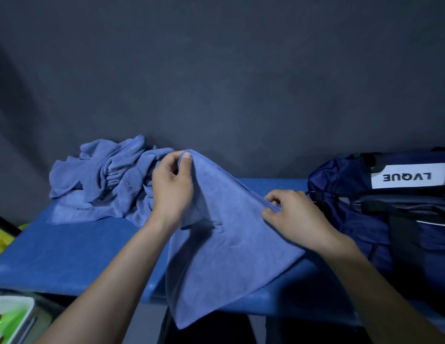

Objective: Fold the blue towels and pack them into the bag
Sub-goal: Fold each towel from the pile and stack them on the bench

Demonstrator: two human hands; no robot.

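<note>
Dim room, dark grey wall [216,70] fills the upper view behind a blue surface [67,252], with something yellow [0,240] at far left and a white tray [10,316] bottom-left.

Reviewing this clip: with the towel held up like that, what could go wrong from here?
The towel hangs past the table edge, so if the left hand or right hand loses its pinch grip, it may slide off. The unfolded pile lies close and could snag in the fold.

Towel pile [102,180] left; bag [390,214] right
</note>
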